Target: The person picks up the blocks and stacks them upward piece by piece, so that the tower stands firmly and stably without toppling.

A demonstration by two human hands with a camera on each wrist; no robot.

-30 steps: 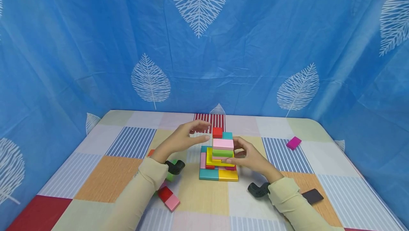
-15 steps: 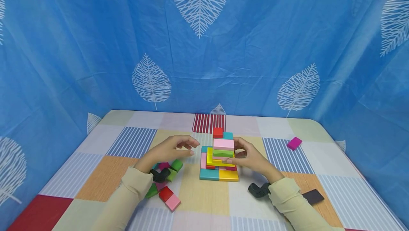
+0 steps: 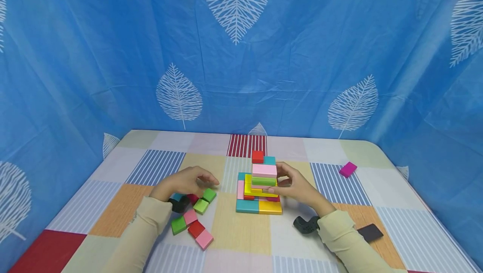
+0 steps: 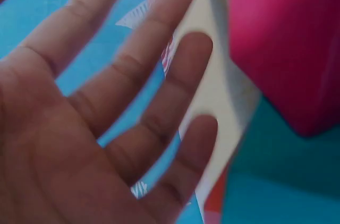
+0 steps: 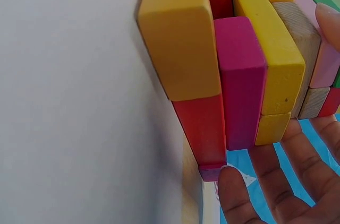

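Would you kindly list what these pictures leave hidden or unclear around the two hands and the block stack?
- Head view: the left hand covers some loose blocks; whether it touches one cannot be told.
- Head view: the right hand hides the right side of the block stack.
- Left wrist view: the magenta block is blurred and cut by the edge.
- Right wrist view: the stack's upper layers run off the right edge.

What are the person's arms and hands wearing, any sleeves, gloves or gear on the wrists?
Both arms are covered by long, pale cream sleeves that reach the wrists. The left hand and right hand are bare, with no gloves; no rings show. A small black device hangs under the right wrist, and a similar black one sits at the left wrist.
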